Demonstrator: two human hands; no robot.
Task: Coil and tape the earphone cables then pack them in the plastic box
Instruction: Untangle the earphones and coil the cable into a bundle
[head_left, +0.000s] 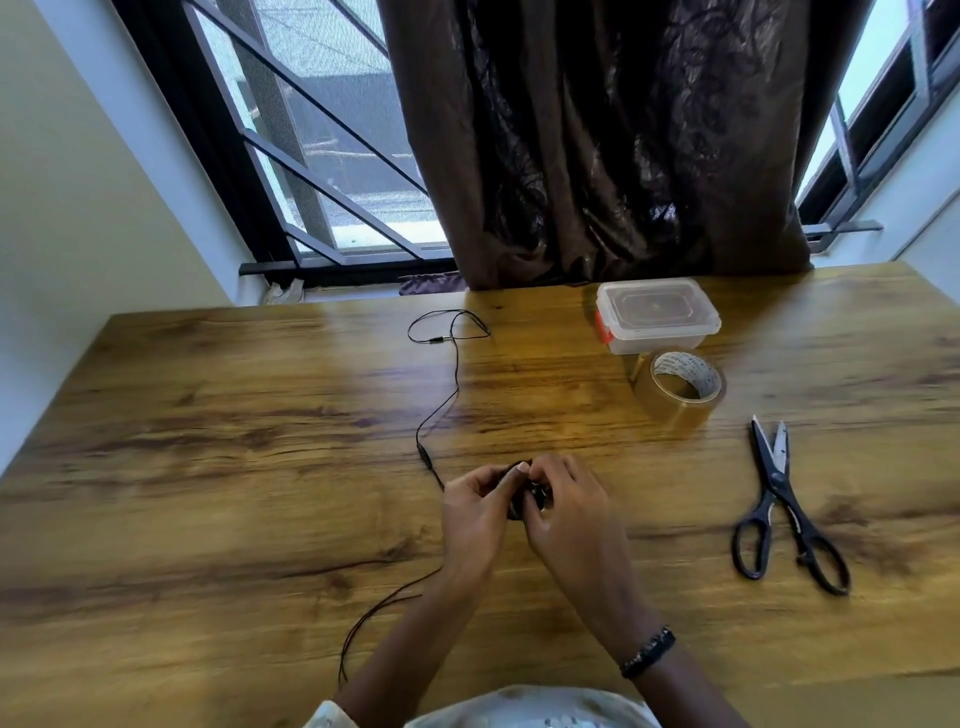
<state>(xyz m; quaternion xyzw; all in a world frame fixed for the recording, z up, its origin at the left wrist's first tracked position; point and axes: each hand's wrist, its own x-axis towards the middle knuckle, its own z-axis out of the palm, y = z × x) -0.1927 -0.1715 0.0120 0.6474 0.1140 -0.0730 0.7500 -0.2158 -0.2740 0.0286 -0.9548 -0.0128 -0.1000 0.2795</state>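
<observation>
A thin black earphone cable (451, 400) runs across the wooden table (208, 441), its plug end looped at the far middle. A small coil of that cable (517, 499) sits between my two hands at the table's centre. My left hand (475, 514) grips the coil from the left. My right hand (563, 506) pinches it from the right, fingertips meeting the left thumb. Another stretch of cable (374, 618) trails toward me under my left forearm. The clear plastic box (655, 314), lid on with an orange latch, stands at the far right.
A roll of brown packing tape (678, 387) stands just in front of the box. Black scissors (784, 509) lie at the right, blades slightly apart and pointing away. A dark curtain (597, 140) and barred windows rise behind the table's far edge.
</observation>
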